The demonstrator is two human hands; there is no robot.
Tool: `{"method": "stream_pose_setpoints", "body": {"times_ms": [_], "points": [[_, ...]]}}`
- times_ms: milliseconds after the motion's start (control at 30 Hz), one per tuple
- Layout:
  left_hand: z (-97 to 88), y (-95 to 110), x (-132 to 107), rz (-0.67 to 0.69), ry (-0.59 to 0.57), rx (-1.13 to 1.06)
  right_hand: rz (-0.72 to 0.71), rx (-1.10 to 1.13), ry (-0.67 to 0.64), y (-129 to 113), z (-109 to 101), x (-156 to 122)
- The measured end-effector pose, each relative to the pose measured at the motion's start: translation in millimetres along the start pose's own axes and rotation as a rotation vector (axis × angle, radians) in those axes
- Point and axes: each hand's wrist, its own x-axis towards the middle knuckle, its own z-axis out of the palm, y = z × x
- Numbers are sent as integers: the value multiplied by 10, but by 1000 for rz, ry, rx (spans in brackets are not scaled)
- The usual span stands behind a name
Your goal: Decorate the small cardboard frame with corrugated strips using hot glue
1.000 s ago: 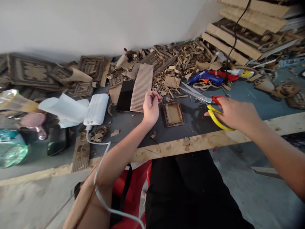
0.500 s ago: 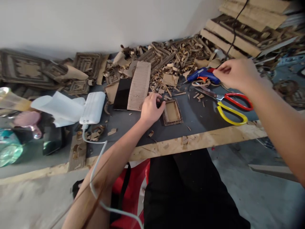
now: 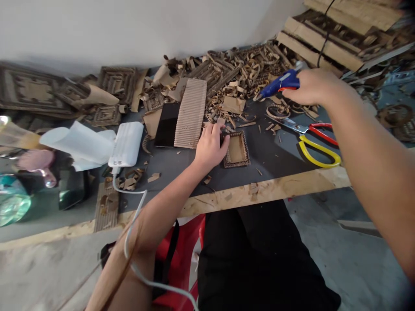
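Note:
My right hand (image 3: 313, 86) grips a blue hot glue gun (image 3: 279, 84) by its handle, lifted above the scraps with the nozzle pointing left and down. My left hand (image 3: 211, 146) lies on the dark tabletop with fingers stretched out and the thumb apart. Its thumb is at the left edge of a small rectangular cardboard frame (image 3: 245, 163) with a corrugated border. Just left of that hand, a sheet of corrugated cardboard (image 3: 190, 113) partly covers a flat black panel (image 3: 166, 125). Scissors (image 3: 319, 154) with red and yellow handles lie below my right forearm.
Cardboard strips and scraps (image 3: 233, 105) are heaped along the wall. Stacked cardboard pieces (image 3: 319, 45) rise at the back right. On the left are a white power bank (image 3: 126, 144) with a cable, white paper (image 3: 79, 144) and a pink hairbrush (image 3: 36, 160). A wooden strip (image 3: 223, 199) edges the table.
My right hand has closed round the glue gun and raised it off the table, tilting its nozzle down. My left hand's fingers have straightened beside the frame.

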Motion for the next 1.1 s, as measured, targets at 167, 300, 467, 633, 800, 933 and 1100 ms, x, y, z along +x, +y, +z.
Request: {"method": "stream_pose_setpoints", "body": {"times_ms": [167, 300, 467, 633, 800, 933, 1100], "points": [[-189, -65, 109, 141, -204, -202, 91, 455, 71, -198, -2, -206], [-352, -177, 204, 224, -376, -295, 52, 407, 147, -419, 96, -319], [-419, -223, 220, 239, -494, -217, -96, 229, 197, -487, 275, -349], [-475, -191, 226, 238, -622, -162, -257, 106, 236, -414, 453, -359], [-471, -142, 219, 242, -643, -89, -334, 91, 252, -428, 493, -405], [-462, -135, 213, 251, -647, -75, -401, 99, 242, -424, 513, -398], [-458, -133, 222, 265, -659, -73, -414, 130, 333, -351, 596, -344]]}}
